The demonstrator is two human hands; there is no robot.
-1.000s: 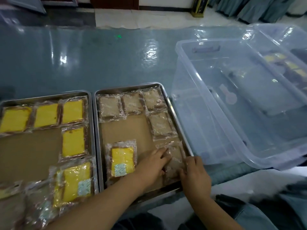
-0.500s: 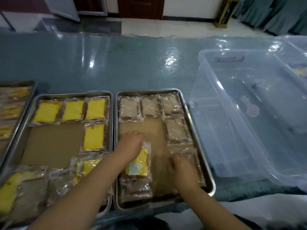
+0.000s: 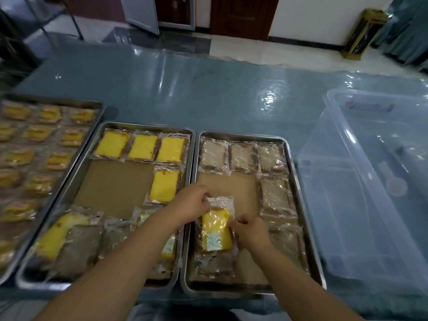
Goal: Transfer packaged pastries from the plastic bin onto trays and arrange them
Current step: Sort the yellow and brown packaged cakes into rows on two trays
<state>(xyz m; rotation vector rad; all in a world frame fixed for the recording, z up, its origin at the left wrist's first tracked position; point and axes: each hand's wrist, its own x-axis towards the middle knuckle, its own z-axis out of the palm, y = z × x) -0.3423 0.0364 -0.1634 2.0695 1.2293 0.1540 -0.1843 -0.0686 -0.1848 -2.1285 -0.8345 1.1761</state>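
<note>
Surface [image 3: 162, 89] carries the bin [image 3: 370, 228] at right. Brown tray [image 3: 309, 228] mid-frame has a yellow pack [image 3: 216, 228] low centre. It looks misplaced, so left hand [image 3: 190, 205] pinches its top edge and right hand [image 3: 251, 232] pinches its side, I guess to shift it to the yellow tray [image 3: 148, 126].

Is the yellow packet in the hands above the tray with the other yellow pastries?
No, the left hand and right hand hold the yellow packet over the right tray, among brown pastries.
</note>
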